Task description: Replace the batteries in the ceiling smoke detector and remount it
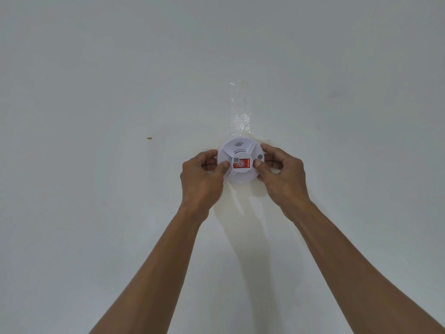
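both hands are gripping the round smoke detector (240, 162) flat against the ceiling (96, 92), left hand (204, 174) and right hand (280, 172) clamping opposite rims, equally near, thumbs pressing its face beside the red label (242, 163).

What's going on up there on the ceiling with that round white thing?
A person is reaching up with both arms to a white smoke detector that sits against the ceiling. The left hand grips its left edge and the right hand its right edge, thumbs on its face beside a red sticker. Clear tape runs along the ceiling just beyond it. Whether it is coming off or going on cannot be told.
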